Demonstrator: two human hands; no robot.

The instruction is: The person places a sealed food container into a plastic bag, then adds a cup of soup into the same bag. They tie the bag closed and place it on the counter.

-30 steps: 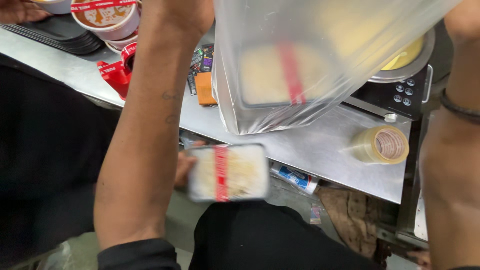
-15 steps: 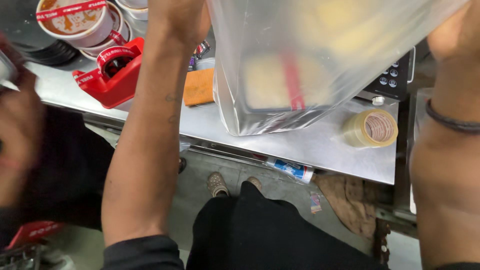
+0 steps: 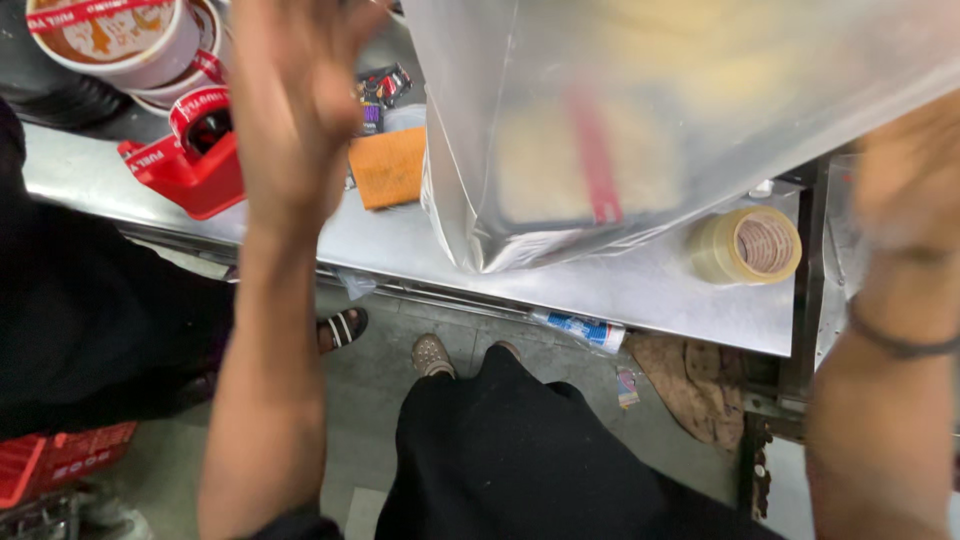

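Clear plastic bag [image 3: 640, 120] hangs between left hand [image 3: 290, 110] and right hand [image 3: 915, 170]; either grip too blurred to judge.

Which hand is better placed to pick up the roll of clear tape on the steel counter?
Probably the right hand: it sits just beside the tape roll at the counter's right end. The left hand is far off, near the red tape dispenser.
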